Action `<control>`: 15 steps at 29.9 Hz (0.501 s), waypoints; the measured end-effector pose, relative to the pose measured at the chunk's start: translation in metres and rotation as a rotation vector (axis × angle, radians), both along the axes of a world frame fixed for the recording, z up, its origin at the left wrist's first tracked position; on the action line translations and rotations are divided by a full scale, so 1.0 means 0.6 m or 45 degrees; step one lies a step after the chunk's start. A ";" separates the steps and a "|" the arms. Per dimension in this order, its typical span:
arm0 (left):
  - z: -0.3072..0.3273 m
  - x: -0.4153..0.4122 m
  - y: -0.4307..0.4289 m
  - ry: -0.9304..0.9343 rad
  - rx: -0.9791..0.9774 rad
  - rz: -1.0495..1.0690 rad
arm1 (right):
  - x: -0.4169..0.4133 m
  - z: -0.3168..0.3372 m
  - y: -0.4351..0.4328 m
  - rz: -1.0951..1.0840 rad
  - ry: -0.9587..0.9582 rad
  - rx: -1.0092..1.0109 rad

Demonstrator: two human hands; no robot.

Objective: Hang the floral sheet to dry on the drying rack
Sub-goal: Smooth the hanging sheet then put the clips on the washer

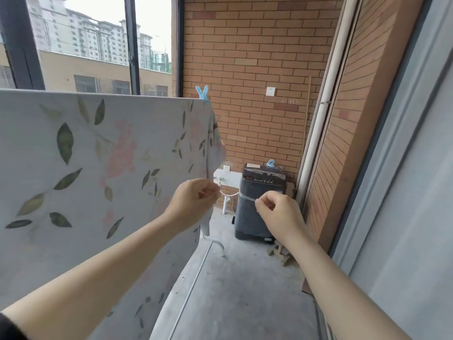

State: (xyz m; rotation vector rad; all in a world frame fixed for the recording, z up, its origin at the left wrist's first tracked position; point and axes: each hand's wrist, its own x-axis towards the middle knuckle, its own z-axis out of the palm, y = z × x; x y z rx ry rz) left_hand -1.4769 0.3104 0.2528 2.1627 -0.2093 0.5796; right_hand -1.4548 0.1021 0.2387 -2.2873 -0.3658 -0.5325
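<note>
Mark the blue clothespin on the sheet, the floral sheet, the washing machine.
Blue plastic clothespin (204, 96): head view, where handles join.
White floral fabric sheet (81, 153): head view, middle of cloth.
Dark grey washing machine (247, 219): head view, front panel.

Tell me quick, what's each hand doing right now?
Left hand: fingers curled by the edge of the floral sheet; whether it grips cannot be told.
Right hand: closed, fingers curled, holding nothing visible.
</note>
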 end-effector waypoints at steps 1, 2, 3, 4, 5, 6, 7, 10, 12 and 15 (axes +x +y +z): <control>-0.009 0.032 -0.010 0.007 0.007 -0.014 | 0.032 -0.009 -0.010 -0.008 0.009 -0.004; -0.016 0.061 -0.016 0.016 0.008 -0.022 | 0.060 -0.017 -0.018 -0.013 0.020 -0.010; -0.020 0.088 -0.021 0.020 0.010 -0.028 | 0.085 -0.022 -0.024 -0.012 0.032 -0.016; -0.023 0.111 -0.025 0.020 0.017 -0.035 | 0.107 -0.025 -0.028 -0.013 0.041 -0.021; -0.025 0.143 -0.031 0.013 0.023 -0.040 | 0.138 -0.028 -0.034 -0.022 0.044 -0.028; -0.028 0.183 -0.038 0.008 0.019 -0.043 | 0.178 -0.029 -0.039 -0.033 0.043 -0.026; -0.028 0.227 -0.043 0.006 0.003 -0.051 | 0.222 -0.028 -0.043 -0.041 0.044 -0.012; -0.019 0.343 -0.055 0.032 -0.032 -0.075 | 0.333 -0.014 -0.046 -0.053 0.075 0.016; -0.019 0.420 -0.062 0.057 -0.036 -0.099 | 0.398 -0.009 -0.049 -0.056 0.077 0.044; -0.025 0.506 -0.073 0.070 -0.114 -0.107 | 0.470 -0.008 -0.063 -0.065 0.095 0.103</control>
